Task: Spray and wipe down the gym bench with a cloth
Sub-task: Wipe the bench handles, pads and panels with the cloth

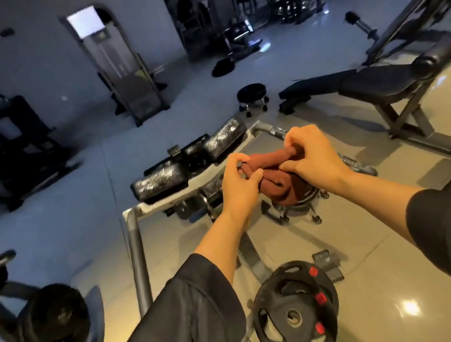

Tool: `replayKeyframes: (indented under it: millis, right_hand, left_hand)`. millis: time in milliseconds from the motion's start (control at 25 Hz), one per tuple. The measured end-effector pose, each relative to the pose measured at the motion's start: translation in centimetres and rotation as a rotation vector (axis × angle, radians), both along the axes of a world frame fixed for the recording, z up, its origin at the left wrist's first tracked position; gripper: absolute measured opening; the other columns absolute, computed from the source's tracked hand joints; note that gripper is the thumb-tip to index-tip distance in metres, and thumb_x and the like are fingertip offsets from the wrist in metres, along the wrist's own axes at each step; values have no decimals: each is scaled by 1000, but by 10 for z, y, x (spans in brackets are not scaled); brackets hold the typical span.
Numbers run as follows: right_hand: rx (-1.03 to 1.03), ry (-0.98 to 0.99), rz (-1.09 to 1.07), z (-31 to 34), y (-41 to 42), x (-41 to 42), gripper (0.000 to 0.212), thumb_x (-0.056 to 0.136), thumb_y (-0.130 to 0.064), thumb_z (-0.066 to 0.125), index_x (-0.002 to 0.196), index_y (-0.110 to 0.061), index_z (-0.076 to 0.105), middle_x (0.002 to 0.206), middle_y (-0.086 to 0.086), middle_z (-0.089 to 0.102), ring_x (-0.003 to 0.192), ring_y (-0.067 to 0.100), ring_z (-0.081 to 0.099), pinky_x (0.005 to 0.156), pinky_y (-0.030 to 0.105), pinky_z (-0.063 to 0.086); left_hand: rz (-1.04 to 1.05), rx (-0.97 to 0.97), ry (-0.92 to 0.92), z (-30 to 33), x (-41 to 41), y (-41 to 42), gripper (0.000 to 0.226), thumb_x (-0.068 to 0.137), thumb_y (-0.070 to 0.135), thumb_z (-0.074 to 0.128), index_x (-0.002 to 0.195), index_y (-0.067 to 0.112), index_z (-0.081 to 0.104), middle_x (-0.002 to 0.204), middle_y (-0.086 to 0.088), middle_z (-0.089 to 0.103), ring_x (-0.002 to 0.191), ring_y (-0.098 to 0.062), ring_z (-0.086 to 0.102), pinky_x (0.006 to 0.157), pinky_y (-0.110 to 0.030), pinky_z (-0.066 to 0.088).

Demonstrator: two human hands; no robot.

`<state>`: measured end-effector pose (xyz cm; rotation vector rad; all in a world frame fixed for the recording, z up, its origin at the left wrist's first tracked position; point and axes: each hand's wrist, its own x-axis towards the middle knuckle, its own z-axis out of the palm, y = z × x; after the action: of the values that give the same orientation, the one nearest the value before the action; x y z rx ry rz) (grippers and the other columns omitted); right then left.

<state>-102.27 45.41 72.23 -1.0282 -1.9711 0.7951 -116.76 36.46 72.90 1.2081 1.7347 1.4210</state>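
Cloth (273, 180), reddish-brown, bunched btwn both hands: left hand (239, 186) & right hand (313, 159) pinch it w/ curled fingers.

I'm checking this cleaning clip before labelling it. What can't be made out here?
- Spray bottle: none visible in the head view.
- Cloth: its lower folds are covered by the left hand and right hand.
- Stool under the cloth: mostly hidden by it.
- Far machines: dark, blurred.
- Bench: cut off at the right edge.
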Motion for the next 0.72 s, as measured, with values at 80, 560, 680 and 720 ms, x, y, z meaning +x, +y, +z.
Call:
replayKeyframes:
  millis: [80, 560, 680, 720]
  right_hand:
    - [51, -54, -40, -10, 32, 4, 27, 75, -16, 77, 98, -20, 64, 122, 12, 51, 110, 25, 50, 91, 37, 43]
    - [9, -189, -86, -45, 92, -9, 48, 88, -13, 65, 133, -24, 50, 126, 4, 60, 112, 25, 57, 96, 35, 44]
    - [-26, -266, -183, -44, 107, -22, 48, 90, -5, 58, 133, -26, 55, 126, 6, 62, 116, 26, 54, 97, 27, 36]
    - [-27, -283, -202, -42, 112, -28, 47, 91, -4, 56, 133, -26, 56, 124, 7, 62, 115, 27, 53, 95, 28, 35]
  left_hand:
    - [-7, 20, -5, 0, -1, 41, 30, 75, 10, 56, 89, 37, 52, 107, -4, 60, 100, -34, 60, 85, -61, 51]
    - [-398, -156, -141, -35, -20, 164, 31, 96, 0, 51, 124, 12, 46, 107, -10, 62, 87, -9, 63, 68, -17, 52]
    - [-333, -145, 16, -46, -49, 188, 15, 97, 11, 53, 108, 19, 57, 100, -8, 65, 89, -19, 63, 80, -35, 56]
    - [-276, -121, 65, -49, -60, 195, 15, 96, 9, 52, 103, 19, 60, 93, -4, 65, 87, -19, 62, 83, -38, 55]
